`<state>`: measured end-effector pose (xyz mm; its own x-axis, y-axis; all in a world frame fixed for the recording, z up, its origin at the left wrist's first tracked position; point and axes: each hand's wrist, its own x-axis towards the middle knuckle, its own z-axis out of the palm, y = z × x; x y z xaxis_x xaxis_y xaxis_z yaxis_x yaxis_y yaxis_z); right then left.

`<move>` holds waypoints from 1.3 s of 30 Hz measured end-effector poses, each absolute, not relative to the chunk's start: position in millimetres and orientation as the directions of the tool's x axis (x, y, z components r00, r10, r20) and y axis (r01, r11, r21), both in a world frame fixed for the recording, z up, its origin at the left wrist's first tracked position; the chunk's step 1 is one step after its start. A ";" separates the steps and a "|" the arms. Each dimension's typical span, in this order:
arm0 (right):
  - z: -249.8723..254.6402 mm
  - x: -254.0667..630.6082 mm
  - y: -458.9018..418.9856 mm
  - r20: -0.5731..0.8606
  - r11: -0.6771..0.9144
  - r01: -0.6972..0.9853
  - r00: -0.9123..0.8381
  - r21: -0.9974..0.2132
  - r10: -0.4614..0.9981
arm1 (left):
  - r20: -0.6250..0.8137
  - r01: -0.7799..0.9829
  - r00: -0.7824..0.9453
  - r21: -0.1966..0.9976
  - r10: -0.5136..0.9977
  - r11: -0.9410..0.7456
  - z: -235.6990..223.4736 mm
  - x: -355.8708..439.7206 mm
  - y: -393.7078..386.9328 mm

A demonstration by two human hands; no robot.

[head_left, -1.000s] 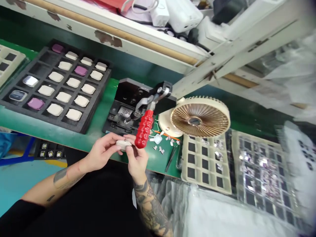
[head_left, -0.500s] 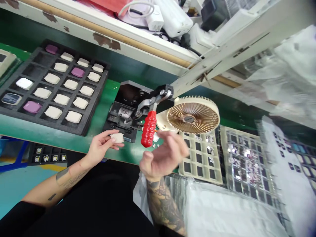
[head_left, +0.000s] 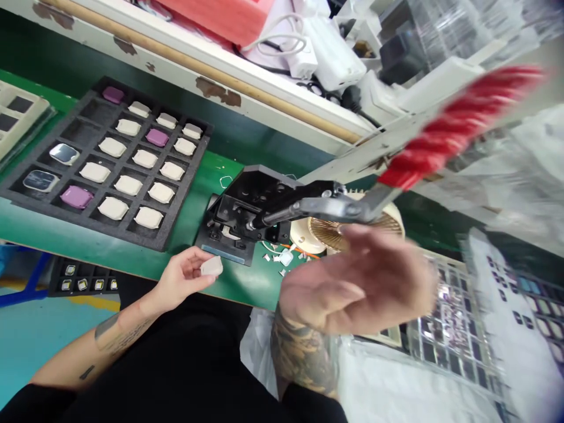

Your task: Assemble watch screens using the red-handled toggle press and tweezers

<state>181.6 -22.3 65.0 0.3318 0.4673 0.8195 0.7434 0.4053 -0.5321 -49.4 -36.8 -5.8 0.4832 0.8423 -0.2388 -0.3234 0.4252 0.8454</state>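
White piece (head_left: 212,267) held before the toggle press (head_left: 242,217)

From where I stand, the left hand (head_left: 187,277) pinches it above the bench (head_left: 259,286), near the front edge. The right hand (head_left: 359,283), blurred, is spread open below the red handle (head_left: 458,129).

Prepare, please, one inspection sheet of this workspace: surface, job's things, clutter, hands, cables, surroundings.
Surface: green bench.
Job's things: whitish piece; black press with red handle, blurred; dark tray holding whitish and purple pieces, among others.
Clutter: small scraps beside the press.
Left hand: holds the whitish piece.
Right hand: blurred, looks open, nothing seen in it.
Cables: white cable on the shelf.
Surroundings: fan, partly hidden.
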 end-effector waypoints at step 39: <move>5.4 152.3 -79.1 0.703 0.562 0.741 -0.175 -0.367 0.689 | 0.128 0.104 0.445 0.976 0.886 -0.193 42.0 -33.6 -36.4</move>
